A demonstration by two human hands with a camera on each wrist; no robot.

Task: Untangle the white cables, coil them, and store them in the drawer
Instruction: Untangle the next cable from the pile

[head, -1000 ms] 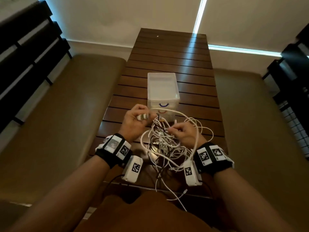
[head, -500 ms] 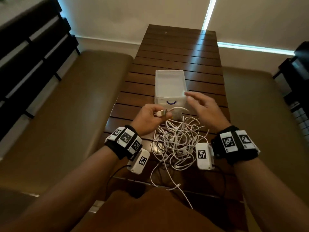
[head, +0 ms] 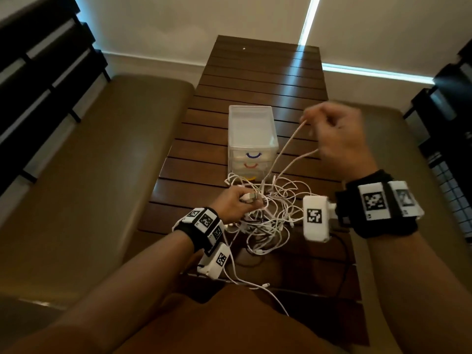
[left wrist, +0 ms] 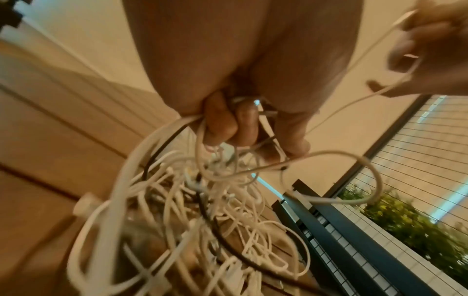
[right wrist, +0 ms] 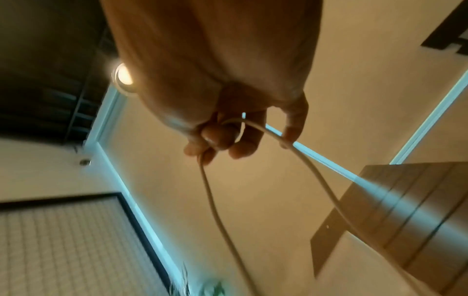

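My right hand (head: 339, 139) pinched one limp strand up — left hand (head: 236, 204) gripped a plug in the white cables (head: 268, 213); light, snag-prone.

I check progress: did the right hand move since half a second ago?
Yes. The right hand rose and went right of the drawer box, pulling a white cable up.
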